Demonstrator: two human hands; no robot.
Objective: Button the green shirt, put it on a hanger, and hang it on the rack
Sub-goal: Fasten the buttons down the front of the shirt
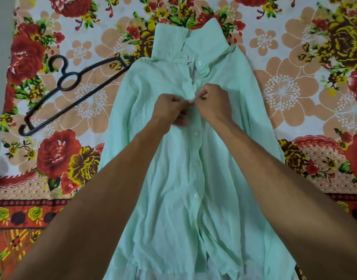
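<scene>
On the bed: a floral bedsheet (294,93) in red, yellow and peach flowers covers the whole surface, and everything lies on it.
Shirt: the mint-green shirt (173,199) lies flat on its back in the middle of the sheet, collar (193,39) at the far end and turned up, hem nearest the camera.
Placket: three white buttons show down the front below the hands, one of them at mid-chest (196,133); whether each is through its hole I cannot tell. Up top, the collar button (199,62) sits unfastened, and the front gapes open just under it.
Hanger: a black plastic hanger (70,91) lies flat to the left of the shirt, hook pointing away, its far tip tucked just under the shirt's shoulder.
Left hand: the left hand (170,110) reaches in over the chest, knuckles up, fingers curled tight and pinching the left edge of the placket.
Right hand: the right hand (213,103) meets it from the other side, fingers closed in a pinch on the opposite edge, fingertips of both hands almost touching.
Forearms: both bare and stretched out across the lower shirt.
</scene>
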